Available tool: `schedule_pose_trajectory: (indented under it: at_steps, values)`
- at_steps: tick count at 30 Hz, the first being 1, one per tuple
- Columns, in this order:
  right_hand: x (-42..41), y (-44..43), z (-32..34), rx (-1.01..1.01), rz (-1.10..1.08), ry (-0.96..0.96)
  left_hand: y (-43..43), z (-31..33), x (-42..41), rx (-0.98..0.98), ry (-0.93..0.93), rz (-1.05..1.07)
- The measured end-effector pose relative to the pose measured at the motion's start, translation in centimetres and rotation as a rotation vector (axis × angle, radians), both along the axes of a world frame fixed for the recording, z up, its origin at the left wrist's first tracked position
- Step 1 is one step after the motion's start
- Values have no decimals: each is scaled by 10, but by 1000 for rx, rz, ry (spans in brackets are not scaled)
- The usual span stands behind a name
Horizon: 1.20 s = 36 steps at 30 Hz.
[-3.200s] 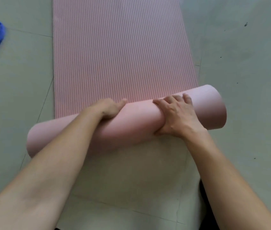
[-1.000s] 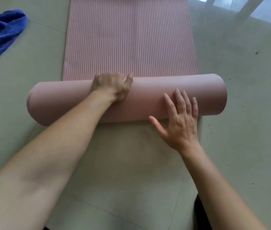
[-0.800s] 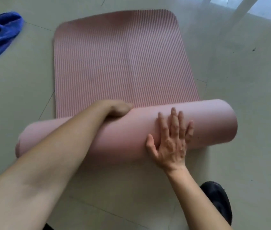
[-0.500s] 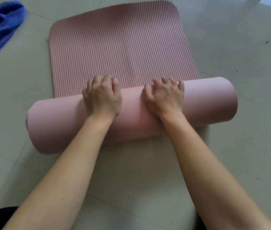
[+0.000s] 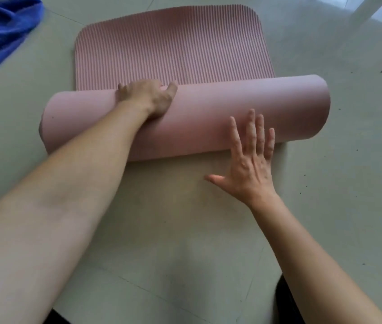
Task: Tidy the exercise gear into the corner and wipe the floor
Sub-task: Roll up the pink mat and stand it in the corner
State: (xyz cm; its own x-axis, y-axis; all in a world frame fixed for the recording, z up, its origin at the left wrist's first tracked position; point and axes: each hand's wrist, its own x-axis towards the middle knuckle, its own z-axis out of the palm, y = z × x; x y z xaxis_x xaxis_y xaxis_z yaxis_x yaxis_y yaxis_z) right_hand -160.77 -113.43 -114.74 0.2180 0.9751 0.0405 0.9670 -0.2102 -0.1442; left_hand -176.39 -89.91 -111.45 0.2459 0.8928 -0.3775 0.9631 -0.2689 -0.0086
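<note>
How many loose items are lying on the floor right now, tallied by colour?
Pink: 1, the partly rolled mat
Blue: 1, the crumpled cloth
Total: 2

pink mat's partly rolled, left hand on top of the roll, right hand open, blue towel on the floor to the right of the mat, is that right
One slip: the blue towel lies on the floor to the left of the pink mat, not the right, as the head view shows. The left hand on the roll and the open right hand are as stated.
</note>
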Motion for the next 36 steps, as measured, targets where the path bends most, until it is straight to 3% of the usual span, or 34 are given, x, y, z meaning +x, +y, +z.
schedule_pose_trajectory:
  at_steps: [4, 8, 10, 15, 18, 21, 26, 33, 36]
  values:
    - [19, 37, 26, -37, 66, -16, 11, 10, 4, -30, 38, -32]
    - [28, 49, 61, -256, 245, 58, -19, -11, -12, -368, -29, 58]
    - [34, 47, 67, -347, 308, 129, -40, -22, -23, -423, -37, 58]
    - [41, 88, 62, -422, 331, 280, -64, 5, -29, -26, -162, 94]
    - [48, 116, 60, -344, 268, 319, -96, 13, -28, 78, -169, 94]
    - [54, 116, 54, -258, 166, 232, -117, -3, -33, 187, -80, 9]
    - [38, 85, 44, -199, 104, 68, -105, -16, -35, 336, -130, -68]
    - [10, -1, 48, -139, -70, -35, -72, -4, -50, 353, -138, -553]
    - [-3, -7, 31, -79, -186, 5, -70, -4, -44, 343, -112, -529]
